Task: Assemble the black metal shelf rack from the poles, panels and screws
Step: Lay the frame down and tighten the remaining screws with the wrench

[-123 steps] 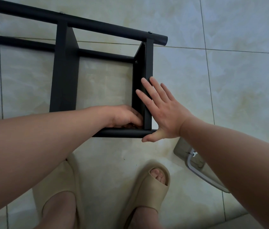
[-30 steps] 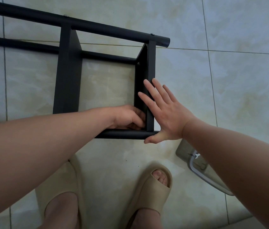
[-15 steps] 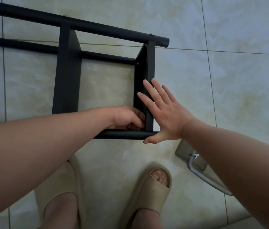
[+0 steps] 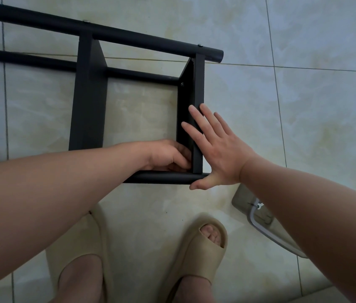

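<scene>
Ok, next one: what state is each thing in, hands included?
Shelf rack: on its side on the floor, partly assembled.
End panel: on edge, screw heads showing at its far end.
Left hand: fingers curled at the panel's near inner corner; contents hidden.
Right hand: flat, fingers straight, pressing the panel's outer face.
Clear container: on the floor, partly behind the right forearm.

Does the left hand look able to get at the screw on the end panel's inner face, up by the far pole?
Probably yes: the left hand is down beside the inner face of the end panel, and nothing lies between it and the screw.
</scene>
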Available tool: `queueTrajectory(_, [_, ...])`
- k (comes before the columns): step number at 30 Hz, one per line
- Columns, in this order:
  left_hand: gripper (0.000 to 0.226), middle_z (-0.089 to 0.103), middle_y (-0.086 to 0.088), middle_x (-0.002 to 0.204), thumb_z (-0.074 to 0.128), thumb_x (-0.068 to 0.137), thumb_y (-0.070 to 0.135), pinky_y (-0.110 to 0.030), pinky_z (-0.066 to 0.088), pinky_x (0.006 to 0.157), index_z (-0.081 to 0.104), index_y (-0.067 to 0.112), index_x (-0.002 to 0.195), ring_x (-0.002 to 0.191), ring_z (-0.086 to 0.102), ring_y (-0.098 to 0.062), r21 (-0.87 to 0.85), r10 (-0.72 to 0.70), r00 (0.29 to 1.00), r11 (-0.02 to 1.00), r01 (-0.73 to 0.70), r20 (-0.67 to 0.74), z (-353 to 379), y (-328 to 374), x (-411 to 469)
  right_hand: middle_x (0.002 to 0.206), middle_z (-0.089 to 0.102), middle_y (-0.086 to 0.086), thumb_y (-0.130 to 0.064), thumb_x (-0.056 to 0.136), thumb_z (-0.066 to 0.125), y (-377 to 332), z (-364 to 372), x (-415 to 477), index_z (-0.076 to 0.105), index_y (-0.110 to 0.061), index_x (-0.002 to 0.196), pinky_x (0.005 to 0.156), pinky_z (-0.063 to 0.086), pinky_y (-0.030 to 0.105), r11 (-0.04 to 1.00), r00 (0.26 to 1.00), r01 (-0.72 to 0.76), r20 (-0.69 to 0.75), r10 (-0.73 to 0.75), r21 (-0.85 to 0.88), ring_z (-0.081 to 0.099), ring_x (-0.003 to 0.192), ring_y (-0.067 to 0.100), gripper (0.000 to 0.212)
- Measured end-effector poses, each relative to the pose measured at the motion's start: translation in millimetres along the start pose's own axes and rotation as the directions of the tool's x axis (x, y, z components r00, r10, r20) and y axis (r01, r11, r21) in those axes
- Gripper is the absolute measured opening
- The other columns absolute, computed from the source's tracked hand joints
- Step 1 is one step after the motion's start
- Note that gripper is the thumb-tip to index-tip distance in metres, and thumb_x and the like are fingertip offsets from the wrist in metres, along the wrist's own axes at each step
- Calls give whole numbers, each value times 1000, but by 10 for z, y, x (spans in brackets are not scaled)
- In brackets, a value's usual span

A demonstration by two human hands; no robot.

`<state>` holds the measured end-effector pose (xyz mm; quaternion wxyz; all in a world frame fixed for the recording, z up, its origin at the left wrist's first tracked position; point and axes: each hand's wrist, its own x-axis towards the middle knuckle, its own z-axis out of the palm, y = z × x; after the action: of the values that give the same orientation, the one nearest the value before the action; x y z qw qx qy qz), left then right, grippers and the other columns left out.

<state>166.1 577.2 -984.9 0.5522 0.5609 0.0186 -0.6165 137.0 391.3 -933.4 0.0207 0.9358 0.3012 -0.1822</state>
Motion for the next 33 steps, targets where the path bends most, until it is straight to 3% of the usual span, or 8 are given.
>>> queueTrajectory(4, [26,66,-27,101,62,86,5,-47,49,97,65,-12,105,95,64,-33,22,-8,1000,1000,9,-14,25,19,-11,168,-3,21,-98,67,37,2,-4,-3,16,-7,161,124,11,59,1000,1000,-3,2,3,4,-8,155,41,133])
queueTrajectory(6, [40,64,-24,96,67,81,14,-45,47,90,62,-15,109,90,59,-31,105,-18,999,994,22,-41,26,19,-11,168,-3,21,-98,67,37,1,-1,-5,16,-6,161,124,11,60,1000,1000,-2,4,2,0,-8,155,41,134])
queueTrajectory(9, [25,59,-19,86,62,88,4,-39,42,80,61,-16,102,83,53,-28,160,-15,999,987,21,-42,7,2,23,168,-3,21,-99,67,36,5,11,-8,16,-6,161,124,11,60,1000,1000,2,6,-2,-5,-8,155,41,134])
queueTrajectory(11, [9,61,-13,75,59,89,-3,-32,46,73,66,-7,92,73,57,-25,126,-8,999,992,13,-35,-5,-6,29,168,-3,21,-99,67,35,12,24,-7,16,-6,161,124,12,60,1000,1000,7,-1,-7,-3,-8,155,40,134])
queueTrajectory(15, [22,69,-3,70,54,88,-12,-22,53,64,66,6,89,66,68,-15,-33,-16,1000,999,17,23,-23,-9,27,168,-4,20,-99,67,35,13,30,-9,15,-7,161,124,12,60,1000,1000,15,14,-15,2,-8,155,40,134])
queueTrajectory(18, [17,67,-3,71,59,85,-4,-24,50,63,68,9,85,66,64,-17,172,-30,996,984,45,-89,-9,21,-9,169,-11,17,-100,66,33,-9,-40,-25,9,-10,163,125,6,57,1000,997,-1,72,1,5,-13,155,36,134])
queueTrajectory(24, [24,72,-10,110,61,94,23,-40,52,96,72,9,110,101,66,-29,677,30,947,706,206,-319,8,312,-382,169,-19,-1,-95,69,44,-205,-366,-254,-6,-25,162,124,-8,52,968,953,-233,217,209,92,-18,155,22,126])
queueTrajectory(33, [36,67,-11,122,60,96,33,-38,50,99,68,7,120,114,63,-28,888,218,907,378,261,-359,900,1418,-1472,171,-4,-8,-72,95,39,-500,-1229,-1581,0,-36,161,124,-6,49,805,844,-530,82,529,265,-12,156,16,85])
